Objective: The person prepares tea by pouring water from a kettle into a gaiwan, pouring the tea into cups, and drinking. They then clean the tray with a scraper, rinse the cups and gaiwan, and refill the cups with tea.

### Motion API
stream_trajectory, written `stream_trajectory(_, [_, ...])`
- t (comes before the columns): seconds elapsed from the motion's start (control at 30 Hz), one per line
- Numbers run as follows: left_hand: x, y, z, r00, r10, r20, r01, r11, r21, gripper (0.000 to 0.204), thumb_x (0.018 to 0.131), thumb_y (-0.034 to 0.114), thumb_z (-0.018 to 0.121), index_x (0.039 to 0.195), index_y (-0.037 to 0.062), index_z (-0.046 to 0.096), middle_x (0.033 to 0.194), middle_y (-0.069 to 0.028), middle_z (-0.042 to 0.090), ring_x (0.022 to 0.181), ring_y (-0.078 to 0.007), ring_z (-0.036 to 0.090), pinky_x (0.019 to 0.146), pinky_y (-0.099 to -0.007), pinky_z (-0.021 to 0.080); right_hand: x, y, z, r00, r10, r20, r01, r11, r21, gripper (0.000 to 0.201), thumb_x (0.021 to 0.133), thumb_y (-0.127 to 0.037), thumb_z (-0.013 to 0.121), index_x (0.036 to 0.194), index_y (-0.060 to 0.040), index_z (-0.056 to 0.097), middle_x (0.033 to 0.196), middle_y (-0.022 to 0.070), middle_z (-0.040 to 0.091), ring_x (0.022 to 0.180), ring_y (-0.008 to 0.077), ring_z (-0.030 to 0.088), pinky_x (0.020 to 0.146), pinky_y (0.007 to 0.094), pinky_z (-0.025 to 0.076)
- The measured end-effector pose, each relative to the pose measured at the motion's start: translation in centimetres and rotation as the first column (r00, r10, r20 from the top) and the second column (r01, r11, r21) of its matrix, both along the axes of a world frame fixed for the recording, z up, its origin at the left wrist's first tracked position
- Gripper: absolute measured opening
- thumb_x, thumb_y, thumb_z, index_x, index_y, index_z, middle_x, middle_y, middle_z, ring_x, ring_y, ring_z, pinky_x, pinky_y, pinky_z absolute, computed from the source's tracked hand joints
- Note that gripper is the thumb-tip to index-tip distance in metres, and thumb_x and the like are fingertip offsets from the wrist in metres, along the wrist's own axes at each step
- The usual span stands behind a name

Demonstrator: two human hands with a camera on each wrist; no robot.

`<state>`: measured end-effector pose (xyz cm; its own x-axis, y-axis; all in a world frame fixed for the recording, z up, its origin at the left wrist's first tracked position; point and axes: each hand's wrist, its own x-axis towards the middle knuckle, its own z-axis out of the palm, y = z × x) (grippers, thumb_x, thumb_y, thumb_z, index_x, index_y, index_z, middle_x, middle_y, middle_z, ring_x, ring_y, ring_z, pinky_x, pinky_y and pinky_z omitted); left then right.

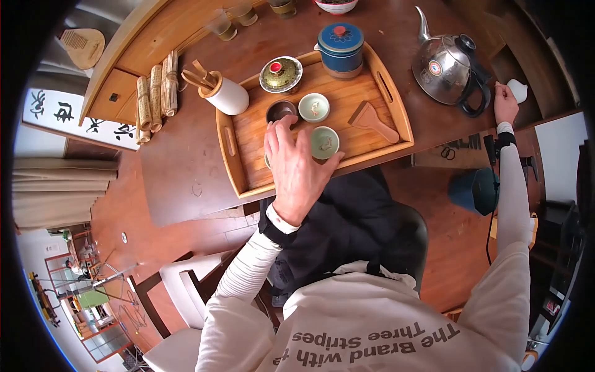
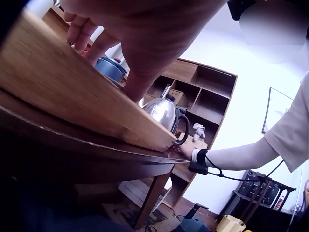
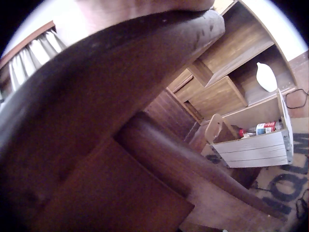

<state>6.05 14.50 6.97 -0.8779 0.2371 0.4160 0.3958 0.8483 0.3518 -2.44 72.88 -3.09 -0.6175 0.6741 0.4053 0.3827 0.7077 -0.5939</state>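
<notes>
My left hand (image 1: 291, 164) reaches over the near side of the wooden tray (image 1: 245, 180). Its thumb and index finger span a pale green teacup (image 1: 325, 144), while another finger lies over a dark brown teacup (image 1: 279, 111). A second pale green teacup (image 1: 313, 108) sits just beyond. At the table's right edge, beside the steel kettle (image 1: 441, 68), rests my right hand (image 1: 507, 106); in the right wrist view only a strip of that hand (image 3: 145, 10) shows above the dark table edge (image 3: 183, 41), its fingertips hidden.
On the tray also stand a patterned lidded bowl (image 1: 281, 74), a blue lidded pot (image 1: 341, 49) and a wooden scraper-shaped piece (image 1: 374, 121). A white holder with wooden tools (image 1: 226, 96) is left of it, near rolled bamboo slips (image 1: 155, 93). A white vase (image 3: 266, 77) stands on a shelf.
</notes>
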Motion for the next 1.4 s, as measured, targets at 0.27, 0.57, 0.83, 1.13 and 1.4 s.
stream_trajectory(0.27, [-0.1,-0.2,0.2,1.0,-0.003,0.001,0.003,0.997,-0.08,0.061,0.067,0.04,0.094,0.113,0.0064,0.071,0.128,-0.0177,0.053,0.12,-0.0392,0.049,0.103,-0.0515,0.04,0.5,-1.6,0.8,1.0,0.001,-0.026,-0.001,1.0,0.003,0.037,0.097,-0.043,0.068,0.107,-0.0079,0.076,0.093,0.0107,0.077,0.089,0.0239,0.073,0.087,0.0354,0.054])
stream_trajectory(0.57, [-5.2,-0.3,1.5,0.988,0.011,-0.154,-0.032,0.99,-0.134,0.05,0.079,0.036,0.087,0.112,0.0018,0.072,0.113,-0.0159,0.059,0.11,-0.0355,0.053,0.096,-0.0466,0.043,0.1,-1.6,1.1,1.0,-0.001,-0.012,0.002,1.0,0.006,0.035,0.098,-0.04,0.067,0.106,-0.007,0.075,0.091,0.0116,0.077,0.088,0.0253,0.073,0.086,0.0359,0.054])
stream_trajectory(0.83, [-6.1,1.1,0.9,0.996,0.041,-0.082,-0.056,0.979,-0.198,0.045,0.076,0.037,0.088,0.104,0.0032,0.078,0.106,-0.013,0.062,0.103,-0.0331,0.054,0.094,-0.0452,0.043,0.4,-1.9,1.1,1.0,-0.005,-0.03,0.005,1.0,-0.006,0.035,0.097,-0.04,0.068,0.106,-0.0069,0.075,0.093,0.013,0.077,0.09,0.0276,0.073,0.087,0.0363,0.054])
stream_trajectory(1.13, [-6.5,1.1,0.5,0.995,0.098,-0.037,-0.104,0.956,-0.276,0.046,0.072,0.036,0.089,0.103,0.0033,0.079,0.105,-0.0141,0.063,0.103,-0.0339,0.055,0.092,-0.045,0.044,0.3,-1.4,0.5,0.999,-0.004,-0.054,0.003,1.0,-0.021,0.037,0.098,-0.044,0.067,0.107,-0.0094,0.075,0.091,0.0085,0.076,0.088,0.0213,0.072,0.085,0.0336,0.054])
stream_trajectory(1.4, [-6.4,1.4,1.4,0.991,0.132,-0.035,-0.136,0.98,-0.142,0.049,0.068,0.034,0.09,0.1,-0.0005,0.074,0.106,-0.0161,0.062,0.109,-0.0343,0.056,0.098,-0.0449,0.044,0.3,-1.3,0.5,0.998,-0.012,-0.054,0.011,1.0,-0.017,0.034,0.098,-0.041,0.068,0.106,-0.0086,0.075,0.089,0.0085,0.075,0.084,0.02,0.071,0.084,0.0332,0.053])
